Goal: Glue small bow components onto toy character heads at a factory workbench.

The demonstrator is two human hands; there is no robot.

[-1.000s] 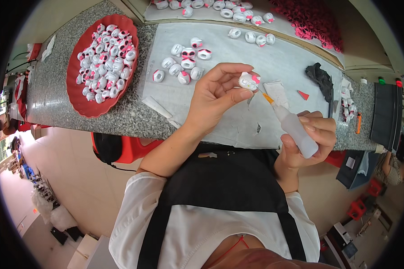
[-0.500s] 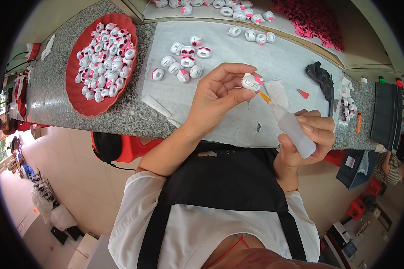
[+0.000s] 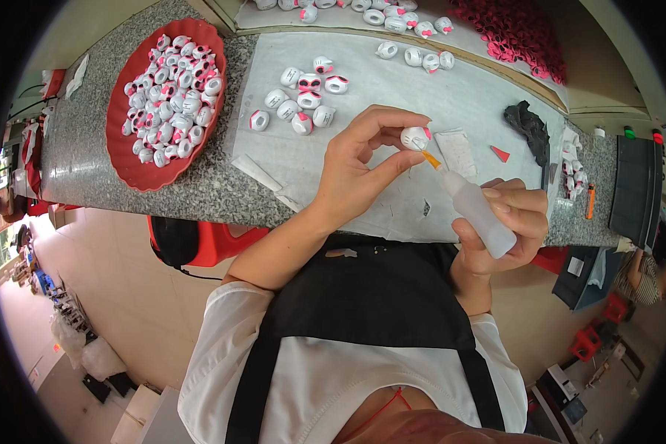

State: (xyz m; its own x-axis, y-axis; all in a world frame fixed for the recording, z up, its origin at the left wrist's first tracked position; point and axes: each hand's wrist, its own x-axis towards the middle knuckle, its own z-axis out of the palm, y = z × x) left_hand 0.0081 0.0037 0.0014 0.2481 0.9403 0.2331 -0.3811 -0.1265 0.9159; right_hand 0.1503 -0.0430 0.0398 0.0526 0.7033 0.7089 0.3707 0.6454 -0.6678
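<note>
My left hand (image 3: 366, 166) pinches a small white toy head with pink marks (image 3: 415, 137) between thumb and fingers, held above the pale work mat (image 3: 392, 96). My right hand (image 3: 507, 226) grips a translucent squeeze bottle (image 3: 477, 211) whose orange nozzle tip touches the underside of that toy head. Both hands hover over the granite counter's front edge (image 3: 200, 189).
A red bowl (image 3: 137, 174) full of the same white and pink pieces sits at the left. Several loose pieces (image 3: 303, 96) lie on the mat, more at the far edge (image 3: 414, 55). A pile of pink bits (image 3: 518, 29), a black rag (image 3: 529, 122) and an orange lighter (image 3: 590, 201) lie right.
The right hand has brought the bottle up and left, so its nozzle now meets the toy head. The left hand has turned the piece slightly.
</note>
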